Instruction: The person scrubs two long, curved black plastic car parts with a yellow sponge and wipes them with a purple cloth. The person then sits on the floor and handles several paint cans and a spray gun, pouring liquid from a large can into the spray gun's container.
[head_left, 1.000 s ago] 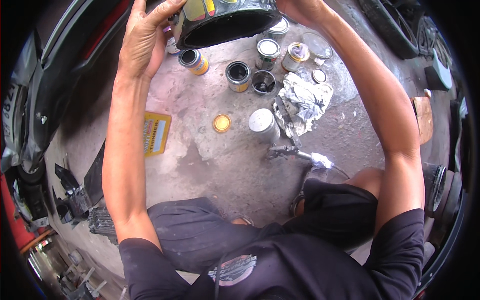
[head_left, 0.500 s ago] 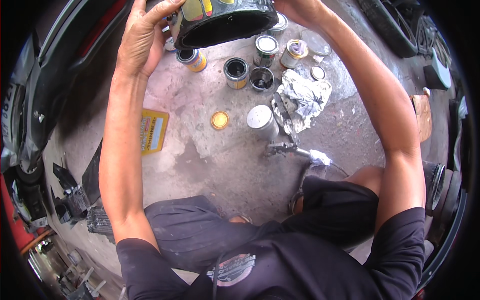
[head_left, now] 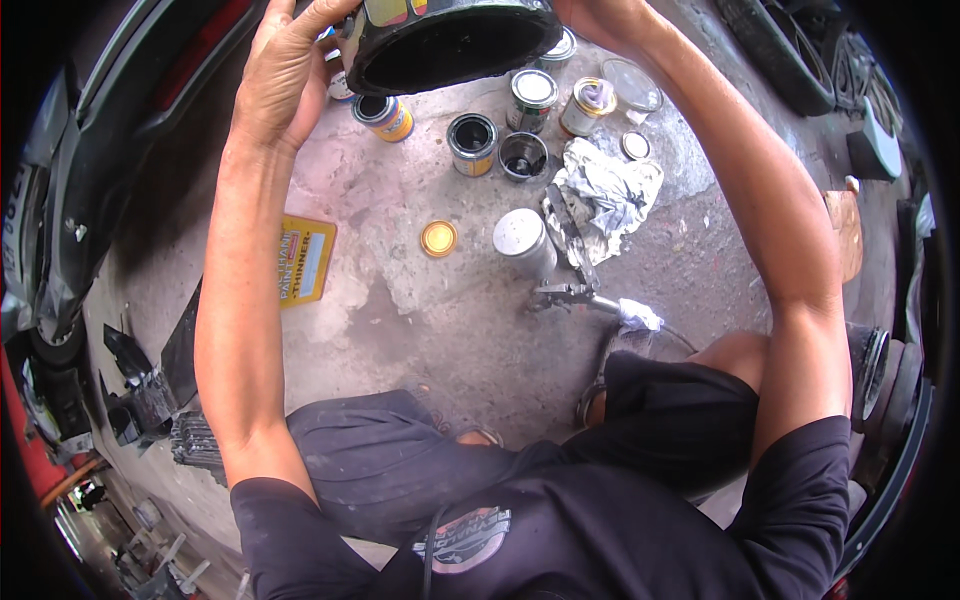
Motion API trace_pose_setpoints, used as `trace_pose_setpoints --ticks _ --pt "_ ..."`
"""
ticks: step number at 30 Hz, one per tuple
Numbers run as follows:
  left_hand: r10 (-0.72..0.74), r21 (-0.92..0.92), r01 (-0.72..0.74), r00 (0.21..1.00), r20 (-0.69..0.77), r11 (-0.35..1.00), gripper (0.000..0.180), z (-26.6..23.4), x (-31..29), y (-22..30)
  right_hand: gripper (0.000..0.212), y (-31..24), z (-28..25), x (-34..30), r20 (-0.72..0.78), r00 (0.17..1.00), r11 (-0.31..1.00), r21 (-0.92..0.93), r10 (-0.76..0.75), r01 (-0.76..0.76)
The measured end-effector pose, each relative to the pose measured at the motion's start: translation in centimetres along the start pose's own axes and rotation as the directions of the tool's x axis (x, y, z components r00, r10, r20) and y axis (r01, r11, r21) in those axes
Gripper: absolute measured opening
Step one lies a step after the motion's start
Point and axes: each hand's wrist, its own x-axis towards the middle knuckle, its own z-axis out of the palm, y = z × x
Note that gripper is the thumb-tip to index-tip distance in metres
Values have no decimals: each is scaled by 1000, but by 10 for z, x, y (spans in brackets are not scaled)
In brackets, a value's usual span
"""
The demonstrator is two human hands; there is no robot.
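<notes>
At the top edge I hold up a large round container [head_left: 455, 50], dark and paint-smeared, with a colourful label and its black round end facing me. Its upper part is cut off by the picture's edge. My left hand [head_left: 280, 75] grips its left side, the thumb across the label. At its right side is my right hand [head_left: 605, 25], its fingers mostly hidden behind the container or out of view. On the floor below are an open can of black paint [head_left: 472, 145], a small dark cup [head_left: 523, 157] and a blue-and-yellow can [head_left: 385, 118].
A spray gun [head_left: 570, 285] with a white-lidded cup [head_left: 522, 238] lies near a stained rag [head_left: 610, 195]. A yellow lid [head_left: 438, 239], a yellow thinner tin [head_left: 308, 262] and several more cans stand on the floor. A car bumper [head_left: 110, 150] is at left.
The container has shifted slightly right and up, with both hands still at its sides. Everything on the floor stays in place.
</notes>
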Motion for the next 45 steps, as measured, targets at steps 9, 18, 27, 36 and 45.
trace_pose_setpoints --ticks 9,18,27,36,45 --pt "69 -93 -57 989 128 994 116 12 2 5 57 -1 -23 -5 20 998 997 61 -58 57" --pt "20 -86 -10 994 106 996 114 8 -4 3 55 6 -10 -1 -18 1000 997 73 9 -7" --pt "12 -106 1 993 119 994 107 8 -2 0 54 11 -15 -3 -17 1000 996 85 2 -1" --pt "8 -136 5 996 94 991 114 8 -6 -4 52 11 -11 -6 -52 998 994 109 17 -11" --pt "15 -99 -2 991 129 995 109 5 -5 -7 52 9 -10 -10 -51 998 989 144 29 -21"
